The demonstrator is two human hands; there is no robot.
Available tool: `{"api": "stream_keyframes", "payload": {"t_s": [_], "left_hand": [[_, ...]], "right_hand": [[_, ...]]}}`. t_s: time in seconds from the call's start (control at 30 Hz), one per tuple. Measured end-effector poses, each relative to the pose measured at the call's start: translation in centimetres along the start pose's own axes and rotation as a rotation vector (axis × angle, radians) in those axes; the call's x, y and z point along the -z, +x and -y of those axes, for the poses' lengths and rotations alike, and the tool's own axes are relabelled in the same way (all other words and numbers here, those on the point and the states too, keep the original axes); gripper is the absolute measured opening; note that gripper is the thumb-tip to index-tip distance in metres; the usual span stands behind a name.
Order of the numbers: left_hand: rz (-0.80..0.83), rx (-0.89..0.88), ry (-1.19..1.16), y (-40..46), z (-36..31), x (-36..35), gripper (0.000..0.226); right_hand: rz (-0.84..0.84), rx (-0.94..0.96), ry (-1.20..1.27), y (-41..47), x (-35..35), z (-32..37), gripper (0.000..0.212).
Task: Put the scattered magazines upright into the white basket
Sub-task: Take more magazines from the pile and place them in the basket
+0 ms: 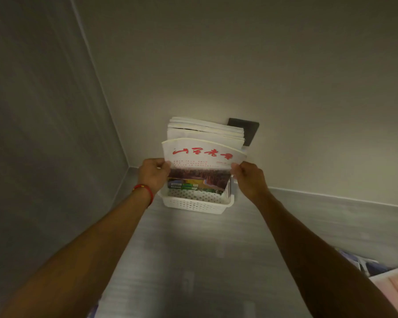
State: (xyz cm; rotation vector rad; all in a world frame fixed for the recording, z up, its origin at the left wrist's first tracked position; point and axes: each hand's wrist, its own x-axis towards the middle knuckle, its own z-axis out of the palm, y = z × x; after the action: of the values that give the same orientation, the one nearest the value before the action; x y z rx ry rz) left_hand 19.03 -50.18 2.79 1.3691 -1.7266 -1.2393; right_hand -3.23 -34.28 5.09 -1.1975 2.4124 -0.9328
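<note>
**Magazine going into basket, both hands on it**

Left hand (pixel 153 174) pinches the left edge of the magazine (pixel 199 166), right hand (pixel 248 177) pinches the right edge. Magazine upright, lower end inside the white basket (pixel 194 203) on the table (pixel 193 260). More magazines (pixel 205 130) stand behind it against the wall.

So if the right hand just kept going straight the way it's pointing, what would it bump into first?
Probably the magazine it already pinches by the right edge. Beyond that, the right hand points toward the stack of magazines standing in the white basket, then the wall. Depth is hard to judge.
</note>
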Motion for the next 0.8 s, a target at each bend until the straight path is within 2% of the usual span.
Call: {"api": "stream_keyframes", "payload": {"t_s": [0.17, 0.3, 0.43, 0.5, 0.57, 0.63, 0.8], "left_hand": [[-0.037, 0.032, -0.001, 0.2, 0.7, -1.3, 0.024], [-0.07, 0.051, 0.031, 0.6, 0.2, -2.3, 0.026], [-0.057, 0.2, -0.118, 0.0, -0.7, -3.2, 0.059], [-0.06, 0.237, -0.132, -1.2, -0.7, -3.5, 0.061], [-0.095, 0.161, -0.064, -3.5, -0.9, -4.1, 0.049], [-0.106, -0.003, 0.021, -6.9, -1.2, -5.6, 0.039], [0.189, -0.199, 0.126, -17.8, -0.6, -12.8, 0.053]], "right_hand": [[0.018, -0.129, 0.075, 0.3, -2.2, -0.3, 0.037], [0.05, -0.195, 0.321, -0.2, -2.4, 0.0, 0.031], [0.052, -0.232, 0.349, -2.3, -1.5, -1.3, 0.046], [0.048, -0.194, 0.286, -4.4, -0.7, -3.3, 0.045], [0.036, -0.167, 0.227, -7.0, 0.6, -5.9, 0.039], [0.016, -0.168, 0.206, -10.0, 2.1, -9.0, 0.033], [-0.007, -0.308, 0.178, -19.1, 7.0, -17.5, 0.027]]}}
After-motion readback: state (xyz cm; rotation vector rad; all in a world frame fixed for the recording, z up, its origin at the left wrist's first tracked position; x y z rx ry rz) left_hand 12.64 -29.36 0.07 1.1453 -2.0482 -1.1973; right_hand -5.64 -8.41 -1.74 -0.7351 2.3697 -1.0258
